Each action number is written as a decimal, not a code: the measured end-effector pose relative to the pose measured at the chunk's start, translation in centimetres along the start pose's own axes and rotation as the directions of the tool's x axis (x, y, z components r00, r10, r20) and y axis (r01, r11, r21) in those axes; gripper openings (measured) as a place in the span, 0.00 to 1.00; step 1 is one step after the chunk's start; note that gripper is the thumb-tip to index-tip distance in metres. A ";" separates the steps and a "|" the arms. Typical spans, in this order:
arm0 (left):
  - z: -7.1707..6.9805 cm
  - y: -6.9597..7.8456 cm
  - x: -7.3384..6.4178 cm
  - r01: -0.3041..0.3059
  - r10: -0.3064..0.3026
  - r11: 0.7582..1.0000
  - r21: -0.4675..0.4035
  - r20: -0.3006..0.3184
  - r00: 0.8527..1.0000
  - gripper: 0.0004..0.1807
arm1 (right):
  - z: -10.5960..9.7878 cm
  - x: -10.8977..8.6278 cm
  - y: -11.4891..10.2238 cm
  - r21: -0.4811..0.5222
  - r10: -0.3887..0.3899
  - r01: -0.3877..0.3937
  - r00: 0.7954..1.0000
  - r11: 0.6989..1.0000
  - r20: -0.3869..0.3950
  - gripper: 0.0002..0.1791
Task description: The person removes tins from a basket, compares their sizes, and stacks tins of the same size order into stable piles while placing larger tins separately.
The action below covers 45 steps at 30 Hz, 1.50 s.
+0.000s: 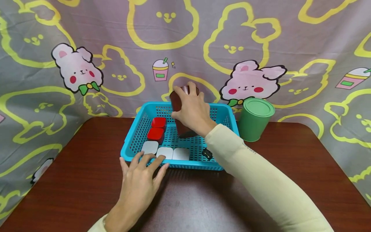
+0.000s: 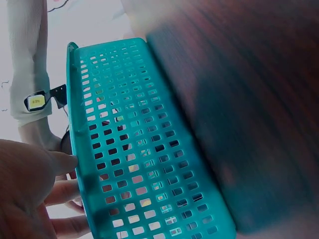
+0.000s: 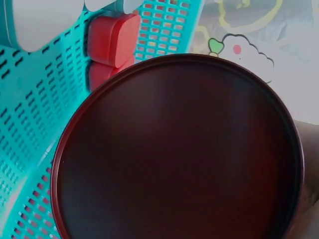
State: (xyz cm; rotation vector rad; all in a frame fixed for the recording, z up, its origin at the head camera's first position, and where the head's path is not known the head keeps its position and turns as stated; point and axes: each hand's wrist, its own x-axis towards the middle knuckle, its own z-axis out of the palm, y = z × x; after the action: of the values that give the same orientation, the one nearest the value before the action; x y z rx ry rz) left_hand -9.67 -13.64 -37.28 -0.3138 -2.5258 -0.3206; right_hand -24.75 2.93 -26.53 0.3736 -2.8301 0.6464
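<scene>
My right hand (image 1: 193, 108) grips a dark brown can (image 1: 177, 116) from above, fingers spread over its upper end. The can leans, its lower part within the blue plastic basket (image 1: 200, 165); the round end of the can (image 3: 174, 149) fills much of the right wrist view. At the basket's front left, my left hand (image 1: 139, 180) holds the rim, fingers over the edge and thumb on the outside. Two red blocks (image 1: 156, 133) lie inside along the left. Three white blocks (image 1: 181, 154) line the front wall, close to the left fingertips.
A green lidded can (image 1: 256, 119) stands on the brown table (image 1: 87, 151), just right of the basket. Behind the table hangs a patterned cloth (image 1: 185, 58). A small black device (image 1: 207, 154) shows beside the right sleeve.
</scene>
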 end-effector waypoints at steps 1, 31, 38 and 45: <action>0.0 0.0 0.0 0.000 0.000 1.000 -0.001 0.000 1.000 0.15 | -0.2 -0.1 0.0 -0.008 -0.006 0.006 1.000 1.000 -0.005 0.49; 0.2 -0.1 -0.1 -0.012 0.011 1.000 -0.010 -0.025 1.000 0.15 | -5.0 -4.8 4.6 -0.029 -0.103 0.099 0.941 0.995 -0.322 0.41; 0.2 0.0 -0.1 -0.009 0.009 1.000 -0.012 -0.021 1.000 0.15 | -6.4 -6.5 6.9 -0.015 -0.117 0.121 0.911 0.993 -0.395 0.42; 0.1 0.0 0.0 -0.009 0.009 1.000 -0.007 -0.018 1.000 0.15 | -8.0 -8.4 9.1 -0.061 -0.128 0.113 0.880 0.992 -0.457 0.44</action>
State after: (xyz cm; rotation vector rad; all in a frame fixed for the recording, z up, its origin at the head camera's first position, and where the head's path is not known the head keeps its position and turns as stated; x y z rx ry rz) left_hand -9.70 -13.64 -37.36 -0.3236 -2.5059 -0.3282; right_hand -18.21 16.09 -25.27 0.3348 -2.3398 0.5728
